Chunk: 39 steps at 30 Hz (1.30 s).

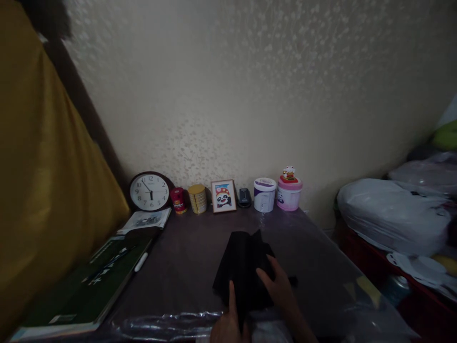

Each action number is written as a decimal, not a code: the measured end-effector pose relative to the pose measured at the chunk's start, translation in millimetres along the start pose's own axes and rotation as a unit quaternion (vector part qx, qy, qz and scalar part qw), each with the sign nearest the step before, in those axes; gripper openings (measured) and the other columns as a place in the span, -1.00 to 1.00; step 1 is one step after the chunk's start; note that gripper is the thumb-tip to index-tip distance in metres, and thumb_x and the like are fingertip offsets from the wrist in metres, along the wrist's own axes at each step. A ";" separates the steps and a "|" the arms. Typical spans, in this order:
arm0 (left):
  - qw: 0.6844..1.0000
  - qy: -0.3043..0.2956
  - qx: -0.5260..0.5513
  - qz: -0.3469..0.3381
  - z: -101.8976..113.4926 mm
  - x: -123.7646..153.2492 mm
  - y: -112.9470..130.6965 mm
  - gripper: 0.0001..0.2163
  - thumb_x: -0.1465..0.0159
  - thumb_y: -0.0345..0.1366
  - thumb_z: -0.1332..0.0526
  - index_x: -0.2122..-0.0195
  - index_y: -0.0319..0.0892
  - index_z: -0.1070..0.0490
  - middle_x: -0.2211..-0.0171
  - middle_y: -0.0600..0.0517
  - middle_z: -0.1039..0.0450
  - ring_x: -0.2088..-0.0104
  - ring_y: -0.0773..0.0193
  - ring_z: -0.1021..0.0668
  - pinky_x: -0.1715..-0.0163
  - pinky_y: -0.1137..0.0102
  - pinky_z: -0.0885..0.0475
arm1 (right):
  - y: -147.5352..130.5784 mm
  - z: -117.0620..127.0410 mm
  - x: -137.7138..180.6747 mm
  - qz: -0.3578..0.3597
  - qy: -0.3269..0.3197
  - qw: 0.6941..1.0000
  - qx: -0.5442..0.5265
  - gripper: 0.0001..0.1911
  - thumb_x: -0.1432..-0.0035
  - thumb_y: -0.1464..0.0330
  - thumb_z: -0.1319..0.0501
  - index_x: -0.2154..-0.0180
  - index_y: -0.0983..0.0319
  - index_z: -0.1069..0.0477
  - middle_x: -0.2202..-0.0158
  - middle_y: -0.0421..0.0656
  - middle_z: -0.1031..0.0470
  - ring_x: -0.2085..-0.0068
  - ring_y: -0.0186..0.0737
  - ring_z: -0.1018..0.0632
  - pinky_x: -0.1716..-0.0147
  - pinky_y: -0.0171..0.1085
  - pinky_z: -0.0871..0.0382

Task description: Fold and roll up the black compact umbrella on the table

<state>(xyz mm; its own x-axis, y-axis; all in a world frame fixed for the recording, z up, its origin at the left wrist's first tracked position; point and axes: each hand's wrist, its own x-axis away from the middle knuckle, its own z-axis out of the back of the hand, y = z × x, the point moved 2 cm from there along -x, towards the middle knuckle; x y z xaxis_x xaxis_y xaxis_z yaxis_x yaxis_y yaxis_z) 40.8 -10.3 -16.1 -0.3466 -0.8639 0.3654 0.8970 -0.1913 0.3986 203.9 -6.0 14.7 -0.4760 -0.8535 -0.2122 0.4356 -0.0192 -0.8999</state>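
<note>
A piece of folded black cloth, perhaps a folding umbrella's fabric, spreads in loose pointed folds above the front part of the table. At its lower end, where it narrows, my left hand grips it, with the index finger stretched up along the fabric. My right hand holds the right side, a fold lying between thumb and fingers. A short dark end sticks out to the right of that hand. Dim light hides the detail of the black material and some of my fingertips.
The table has a clear plastic cover. Along the wall stand a clock, a red cup, a gold tin, a panda picture and two tubs. A green book lies left; white bags are right.
</note>
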 end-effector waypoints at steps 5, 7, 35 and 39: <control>1.000 -0.005 0.009 0.001 -0.2 -2.2 1.3 -0.23 -0.14 -0.35 -0.03 -0.20 -0.27 0.58 0.12 -0.12 -0.45 0.19 0.15 -0.52 0.26 0.35 -0.36 | -18.7 -36.5 -12.5 0.023 -0.059 0.996 -0.057 -0.54 0.04 0.31 -0.12 0.04 0.25 -0.27 0.03 -0.07 -0.41 0.00 -0.12 -0.41 -0.02 -0.15 -0.25; 1.000 -0.008 0.011 0.004 0.8 -2.1 2.5 -0.24 -0.14 -0.37 -0.03 -0.20 -0.28 0.55 0.09 -0.15 -0.43 0.18 0.13 -0.52 0.25 0.33 -0.37 | -23.1 -51.5 -15.5 0.009 -0.091 0.994 -0.065 -0.49 0.05 0.35 -0.11 -0.01 0.29 -0.22 -0.01 -0.04 -0.37 -0.04 -0.15 -0.37 -0.05 -0.17 -0.22; 0.998 -0.032 -0.057 -0.002 1.6 -6.6 4.2 -0.29 -0.13 -0.41 -0.05 -0.22 0.04 0.36 0.04 -0.15 -0.36 0.15 0.03 -0.51 0.23 0.22 -0.38 | -12.2 -91.1 -22.5 -0.059 -0.228 0.972 -0.015 -0.41 0.14 0.38 -0.22 -0.01 0.27 -0.24 0.01 0.06 -0.38 0.02 -0.10 -0.43 0.18 -0.27 -0.34; 0.998 -0.031 -0.049 -0.010 3.3 -7.7 2.5 -0.29 -0.11 -0.42 -0.06 -0.24 -0.15 0.32 0.04 -0.17 -0.37 0.13 0.07 -0.50 0.20 0.28 -0.38 | -29.3 -85.9 -10.4 0.021 -0.309 0.951 -0.006 -0.61 0.03 0.36 -0.17 0.09 0.26 -0.35 0.38 -0.13 -0.54 0.29 -0.22 -0.53 0.30 -0.31 -0.35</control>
<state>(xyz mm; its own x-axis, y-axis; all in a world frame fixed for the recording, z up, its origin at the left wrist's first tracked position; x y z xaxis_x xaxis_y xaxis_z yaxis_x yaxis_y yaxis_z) 44.8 -2.6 -15.2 -0.3788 -0.8298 0.4098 0.9108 -0.2558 0.3241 130.5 48.2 10.5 0.0825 -0.9965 0.0128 0.4330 0.0243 -0.9011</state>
